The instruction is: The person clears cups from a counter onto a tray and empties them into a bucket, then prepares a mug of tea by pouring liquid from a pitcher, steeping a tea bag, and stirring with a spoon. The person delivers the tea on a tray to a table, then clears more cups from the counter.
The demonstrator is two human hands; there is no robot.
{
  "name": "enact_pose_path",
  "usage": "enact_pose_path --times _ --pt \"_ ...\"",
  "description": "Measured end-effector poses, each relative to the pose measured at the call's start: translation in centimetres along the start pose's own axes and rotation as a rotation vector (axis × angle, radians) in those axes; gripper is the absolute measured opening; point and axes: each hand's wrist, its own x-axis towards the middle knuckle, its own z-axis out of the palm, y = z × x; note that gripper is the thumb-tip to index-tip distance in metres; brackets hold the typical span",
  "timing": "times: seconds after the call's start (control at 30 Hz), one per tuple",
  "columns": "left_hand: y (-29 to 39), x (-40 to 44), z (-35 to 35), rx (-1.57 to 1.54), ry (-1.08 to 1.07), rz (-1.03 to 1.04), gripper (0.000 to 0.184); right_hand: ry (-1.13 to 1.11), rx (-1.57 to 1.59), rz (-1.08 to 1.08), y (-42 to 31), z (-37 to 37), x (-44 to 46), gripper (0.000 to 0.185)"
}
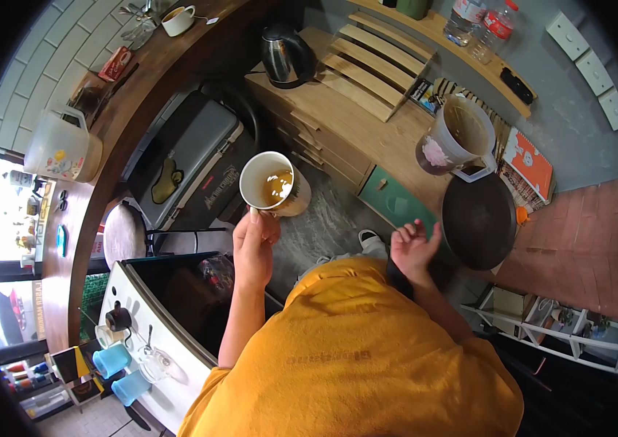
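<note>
My left hand [255, 251] is closed on the handle of a white mug [298, 195] with a pattern on its outside. Amber liquid lies in the mug, which I hold up over the grey floor. On the other side, my right hand [415, 249] is raised with nothing in it, its fingers apart and loosely curled. It is nearest to a green panel [394, 197] at the counter's edge and a round black tray [479, 221]. A translucent pitcher [436, 149] with a pink flower stands beyond the tray, with brown liquid inside.
A kettle [286, 57] and a slatted wooden rack [374, 62] stand on the wooden counter [345, 109]. Left is a raised bar with another pitcher [61, 156] and a white cup [178, 22]. A dark cooler box [185, 153] sits below. Blue cups [112, 360] rest on a white surface.
</note>
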Motion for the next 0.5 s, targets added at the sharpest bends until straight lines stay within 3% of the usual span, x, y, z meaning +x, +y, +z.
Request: enact_pose_path --times 0.17,0.33,0.43,0.5 --pt "0.5 -1.2 -2.9 -0.015 0.005 -0.047 0.036 0.014 0.021 0.066 0.7 5.6 -1.7 0.047" --pt "0.5 -2.1 -4.7 -0.034 0.046 -0.052 0.038 -0.011 -0.202 0.127 6.8 0.2 -2.6 0.047" --pt "0.7 -2.5 -5.5 -0.054 0.065 -0.054 0.038 0.030 -0.223 0.120 6.4 -2.1 -3.9 0.049" --pt "0.9 -2.7 -6.1 -0.060 0.067 -0.054 0.039 -0.058 -0.188 0.114 5.0 -2.9 -5.7 0.051"
